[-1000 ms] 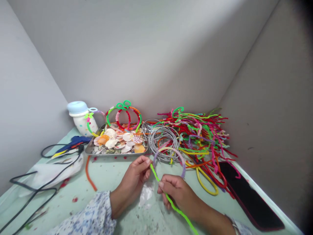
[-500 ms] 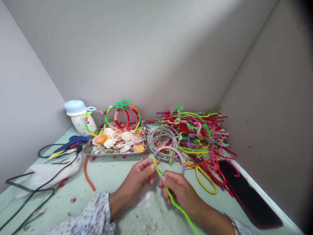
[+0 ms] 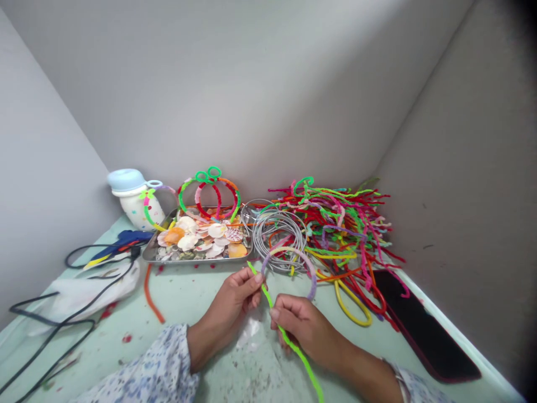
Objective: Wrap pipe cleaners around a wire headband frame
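Note:
A bright green pipe cleaner runs slantwise through both hands, its tip sticking out past my left thumb. My left hand pinches it near that tip. Lower down, my right hand grips it between thumb and bent fingers, and the tail hangs toward the front edge of the view. A hoop wrapped in purple, pink and cream arches behind the hands. One end of the hoop meets my left fingertips; the other goes behind my right hand, where the contact is hidden.
Behind my hands lie a metal tray of seashells, decorated hoops, a wire coil and a heap of coloured pipe cleaners. Left are a white bottle, pliers and a black cable. A dark phone-like slab lies right.
The green pipe cleaner's tip has shifted left and now reaches farther past my left thumb. Its hanging tail has swung left. Both hands keep their grip.

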The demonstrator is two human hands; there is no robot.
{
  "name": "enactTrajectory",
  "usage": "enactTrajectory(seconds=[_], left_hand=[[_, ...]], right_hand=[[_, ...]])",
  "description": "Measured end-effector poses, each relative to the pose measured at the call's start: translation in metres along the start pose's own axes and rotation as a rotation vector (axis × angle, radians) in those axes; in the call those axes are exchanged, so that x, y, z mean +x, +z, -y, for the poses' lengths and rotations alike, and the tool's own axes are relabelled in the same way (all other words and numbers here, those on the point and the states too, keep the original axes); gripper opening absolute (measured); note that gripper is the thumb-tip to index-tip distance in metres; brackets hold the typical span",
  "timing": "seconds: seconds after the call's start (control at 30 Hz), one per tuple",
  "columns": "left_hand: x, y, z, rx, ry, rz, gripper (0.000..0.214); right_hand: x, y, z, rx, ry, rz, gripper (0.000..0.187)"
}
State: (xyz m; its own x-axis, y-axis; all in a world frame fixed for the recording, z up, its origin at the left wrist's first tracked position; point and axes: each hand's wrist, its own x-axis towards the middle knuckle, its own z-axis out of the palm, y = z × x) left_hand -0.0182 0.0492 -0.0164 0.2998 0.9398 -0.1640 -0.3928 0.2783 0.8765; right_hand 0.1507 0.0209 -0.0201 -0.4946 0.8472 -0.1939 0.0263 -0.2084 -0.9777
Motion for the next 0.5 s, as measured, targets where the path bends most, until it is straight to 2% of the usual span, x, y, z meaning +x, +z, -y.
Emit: enactTrajectory(seconds=[0.13, 0.3, 0.5], left_hand=[[0.0008, 0.0017, 0.0012, -0.001, 0.004, -0.008, 0.029], [0.0018, 0.0018, 0.0002, -0.004, 0.003, -0.034, 0.027], [-0.0017, 0.0037, -0.0038, 0.054, -0.015, 0.077, 0.024]], right_hand=[[-0.0016, -0.0009, 0.0005, -0.087, -0.04, 0.005, 0.037], [0.0001, 0.0, -0.0011, 0.015, -0.02, 0.002, 0.04], [0.002, -0.001, -0.0029, 0.095, -0.06, -0.019, 0.043]])
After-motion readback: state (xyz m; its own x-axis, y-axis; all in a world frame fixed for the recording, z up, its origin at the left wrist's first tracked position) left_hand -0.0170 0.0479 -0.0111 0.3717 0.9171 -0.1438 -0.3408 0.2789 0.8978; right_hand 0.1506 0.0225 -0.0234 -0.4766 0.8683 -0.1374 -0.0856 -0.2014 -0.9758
